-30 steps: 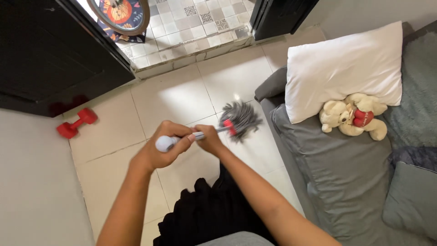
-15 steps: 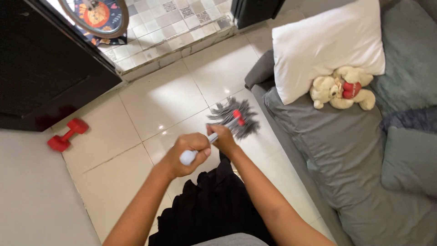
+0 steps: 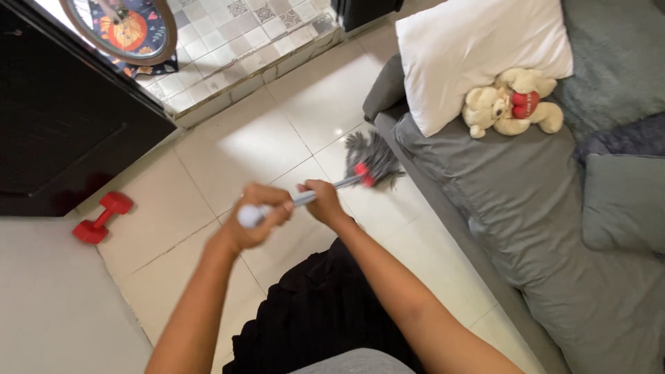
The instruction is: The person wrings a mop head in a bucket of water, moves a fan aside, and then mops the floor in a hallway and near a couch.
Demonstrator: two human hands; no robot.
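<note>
We are looking down at our own two bare arms reaching out over a pale tiled floor (image 3: 277, 138). Starting at the far left, a red dumbbell (image 3: 102, 217) is lying on the tiles just beside a dark cabinet (image 3: 62, 125), and above it, near the top edge, a round colourful mat (image 3: 128, 31) is sitting on a patch of smaller patterned tiles. Moving toward the middle, our left hand (image 3: 258, 215) is curling tightly around the rounded white end of a mop handle (image 3: 305, 199) — the fingers are wrapping fully round it. Just beside it, our right hand (image 3: 322, 201) is gripping the same handle a little further along, also closed firmly on it. The handle is running up and to the right to a red collar, where the grey stringy mop head (image 3: 370, 156) is spreading on the floor, right against the front edge of a grey sofa (image 3: 526, 208). On the sofa, further right, a white pillow (image 3: 471, 48) is leaning, and a cream teddy bear (image 3: 509, 100) holding a red heart is lying against it. A grey cushion (image 3: 623, 201) is resting at the far right — well apart from the mop.
</note>
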